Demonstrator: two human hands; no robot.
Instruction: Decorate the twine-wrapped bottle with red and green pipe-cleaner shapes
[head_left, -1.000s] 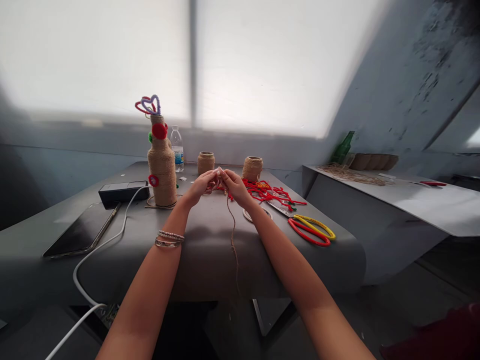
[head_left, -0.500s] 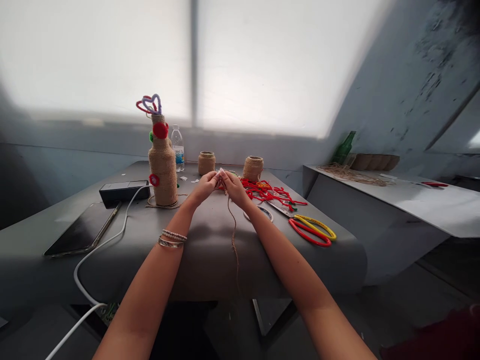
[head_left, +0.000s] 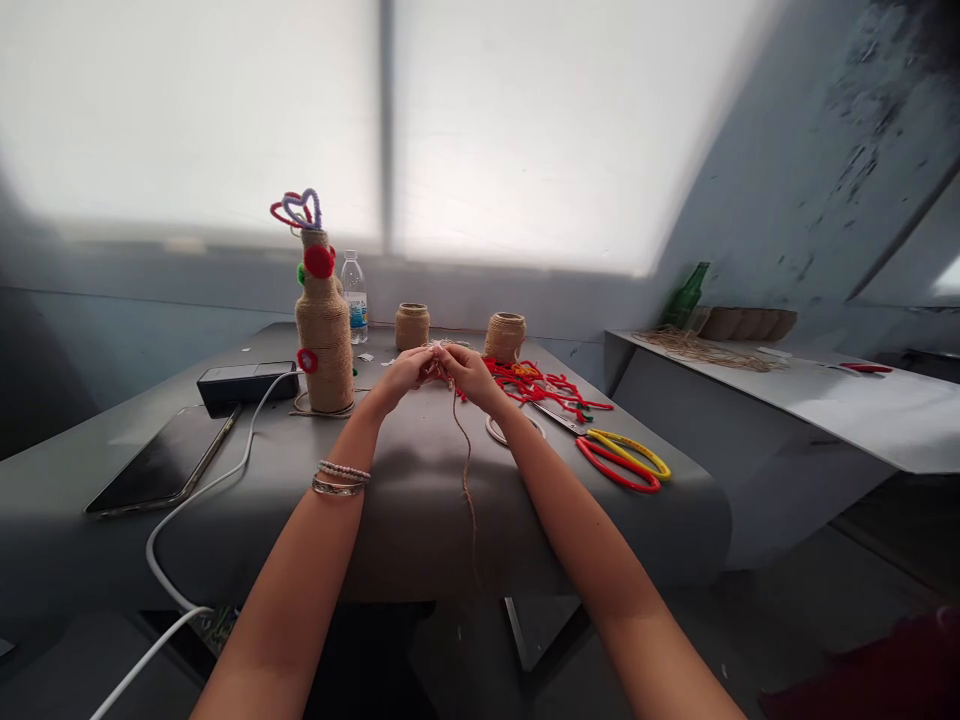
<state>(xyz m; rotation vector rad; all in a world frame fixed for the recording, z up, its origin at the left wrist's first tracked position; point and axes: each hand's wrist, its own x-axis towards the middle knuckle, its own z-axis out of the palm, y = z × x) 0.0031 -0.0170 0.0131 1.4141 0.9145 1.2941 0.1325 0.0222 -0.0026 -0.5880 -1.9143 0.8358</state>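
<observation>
My left hand and my right hand meet above the middle of the table, fingertips pinched together. Both are closed on a strand of brown jute twine, whose tail dangles below them past the table's front edge. The part between the fingertips is mostly hidden. Just behind stand two twine-wrapped jars, the left jar and the right jar. Red pipe cleaners lie in a heap beside my right hand. A roll of tape is partly covered by my right forearm.
Scissors with red and yellow handles lie on the right. At left are a twine-wrapped bottle, a water bottle, a black box, a phone and a white cable. A side table holds a green bottle.
My fingertips have shifted slightly and bent lower around the twine, with the left hand turning a little. The objects on the table stay where they were.
</observation>
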